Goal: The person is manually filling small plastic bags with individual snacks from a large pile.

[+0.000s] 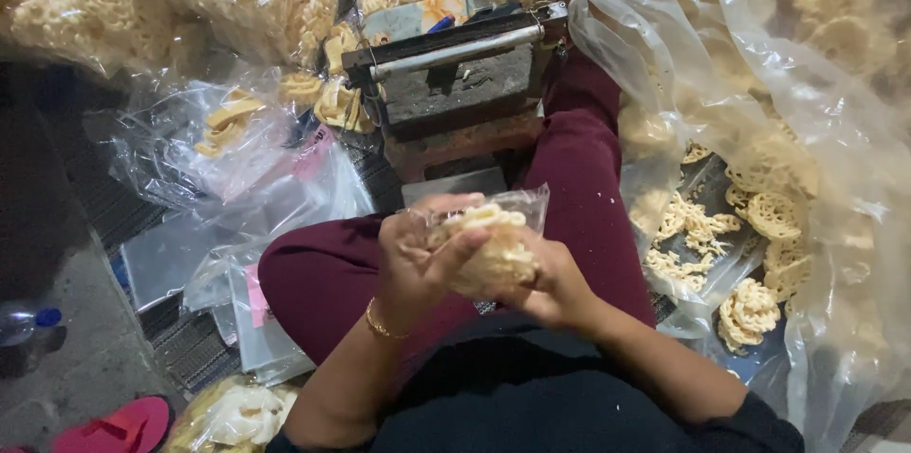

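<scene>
Head view. The person sits cross-legged on the floor (66, 358), and both hands meet over the lap. The left hand (418, 258) is curled closed over the top and near side of a stack of lacy yellow crackers (489, 249), thumb pressing across it. The right hand (546, 287) cups the same stack from below and behind, fingers closed; most of them are hidden by the stack. The crackers sit partly inside a small clear plastic bag (517, 206), whose open mouth stands loose above them.

Beyond the knees, a metal heat sealer (455, 69) rests on the floor, bar toward the person. A large clear sack of loose crackers (759, 216) lies open at the right. Flat empty bags (256, 315) lie at the left knee, filled packets along the far edge.

Judgement: the stack appears about to be seated in the bag. Good practice is even pressure on the flat faces, not the brittle rims, keeping the stack squared and the bag mouth free of crumbs and folds.
</scene>
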